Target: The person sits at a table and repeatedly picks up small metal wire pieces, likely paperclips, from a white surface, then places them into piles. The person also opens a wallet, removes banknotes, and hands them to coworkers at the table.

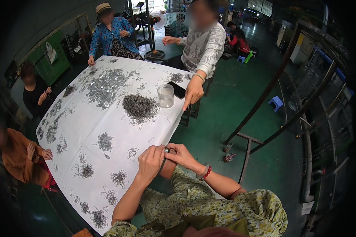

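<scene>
My left hand (150, 162) and my right hand (181, 156) meet above my lap, just off the near edge of the white-covered table (118, 146). Both are closed, thumbs and fingertips pinched together. A small shiny grey bit shows between them, too small to name. A red bead bracelet (207, 172) circles my right wrist. Closest to my left hand on the table are small loose clusters of bent wire hooks (132, 154). Farther up lie a large heap of dark wire hooks (140, 108) and a small pile of flat grey metal pieces (105, 141).
A clear plastic cup (165, 96) and a black phone (177, 90) stand near the right edge, where a co-worker's hand (194, 91) points down. Other people work around the table. A metal frame (261, 98), a blue stool (275, 103) and a drink cup (229, 157) are on the right.
</scene>
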Available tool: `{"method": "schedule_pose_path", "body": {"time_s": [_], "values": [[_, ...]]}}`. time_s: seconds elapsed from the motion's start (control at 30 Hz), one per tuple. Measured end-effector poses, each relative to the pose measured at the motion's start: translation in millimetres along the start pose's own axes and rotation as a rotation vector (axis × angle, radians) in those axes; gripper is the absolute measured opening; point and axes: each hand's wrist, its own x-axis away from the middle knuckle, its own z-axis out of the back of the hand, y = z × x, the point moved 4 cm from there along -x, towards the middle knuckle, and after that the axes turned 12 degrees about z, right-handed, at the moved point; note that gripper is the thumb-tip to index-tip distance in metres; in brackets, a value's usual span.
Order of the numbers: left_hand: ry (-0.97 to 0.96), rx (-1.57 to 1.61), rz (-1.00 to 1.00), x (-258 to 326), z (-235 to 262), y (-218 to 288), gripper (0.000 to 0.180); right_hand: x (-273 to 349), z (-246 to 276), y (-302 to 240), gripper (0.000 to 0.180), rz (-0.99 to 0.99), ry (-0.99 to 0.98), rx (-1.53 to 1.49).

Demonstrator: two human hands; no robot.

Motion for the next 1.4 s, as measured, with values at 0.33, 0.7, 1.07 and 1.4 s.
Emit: {"method": "schedule_pose_path", "body": {"time_s": [0.33,0.7,1.07,1.4], "values": [[-0.168,-0.121,-0.147,11,-11,-1,0.033,18,2,28,0.015,-0.024,0.295,0.081],[-0.423,-0.270,0.453,30,-39,-25,0.022,13,6,28,0.014,0.099,0.519,0.296],[-0.043,-0.107,0.390,20,-32,-43,0.015,9,6,65,0.009,-0.042,0.628,-0.336],[-0.283,-0.150,0.302,34,-45,-64,0.012,13,-3,80,0.005,0.046,0.566,-0.351]]}}
